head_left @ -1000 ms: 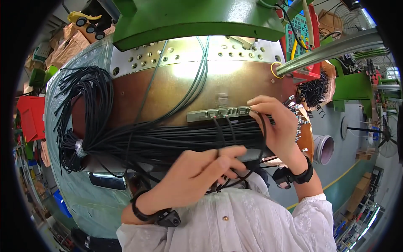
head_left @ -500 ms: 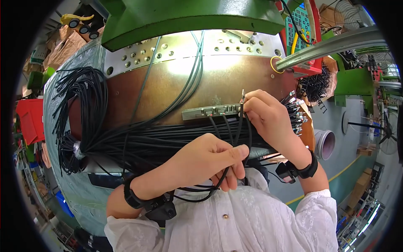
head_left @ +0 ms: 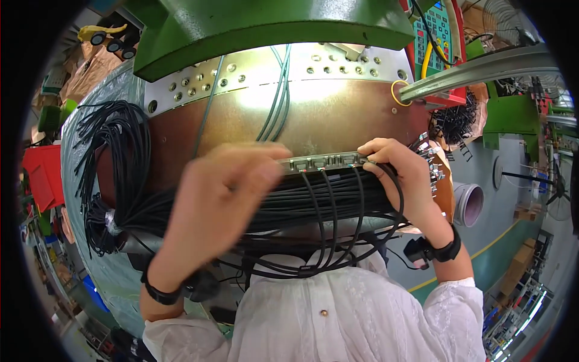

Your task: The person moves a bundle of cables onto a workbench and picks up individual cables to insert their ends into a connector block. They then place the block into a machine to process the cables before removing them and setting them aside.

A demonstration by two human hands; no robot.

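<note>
The grip of both hands, left hand (head_left: 220, 199) and right hand (head_left: 401, 178), pinches the grey strip (head_left: 325, 161), apparently; keep it level so the black cables (head_left: 319, 202) hang untangled.

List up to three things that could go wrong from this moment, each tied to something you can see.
1. The loose black cables looping below the long grey metal fixture bar might snag on the right hand or cross over one another.
2. The left hand hides the bar's left end, so a misplaced cable there may go unnoticed.
3. The large bundle of black cables hangs over the table edge and may slide.
</note>
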